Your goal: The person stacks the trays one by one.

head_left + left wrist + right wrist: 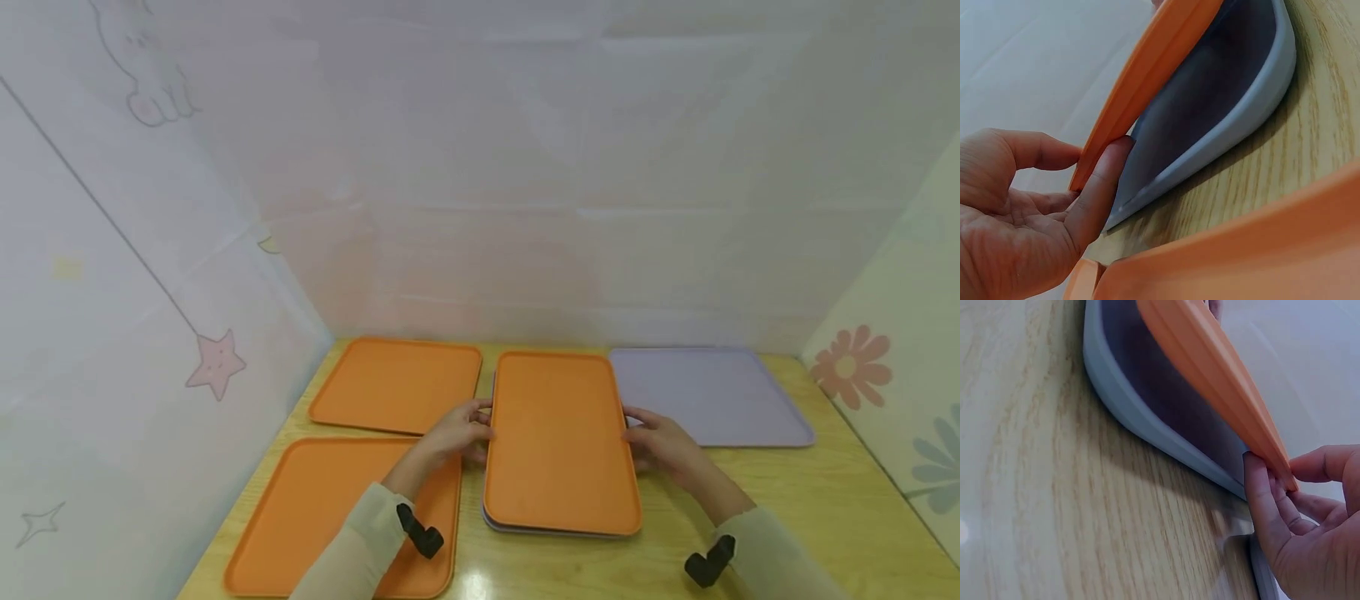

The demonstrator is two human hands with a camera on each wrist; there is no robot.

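Note:
An orange tray [561, 442] is held level lengthwise between the two hands, just over a light purple tray [1254, 103]. My left hand [461, 433] pinches its left long edge, fingers and thumb on either side of the rim. On the opposite edge, my right hand [663, 446] grips the rim the same way. Both wrist views show a gap between the two trays, and the purple one lies on the wooden table. In the head view, most of the purple tray is hidden beneath the orange one.
Two more orange trays lie to the left, one at the back [397, 383] and one nearer the front [322, 508], partly under the left forearm. Another purple tray [708, 396] lies at back right. Printed sheets wall in the wooden table [817, 508] at the back and sides.

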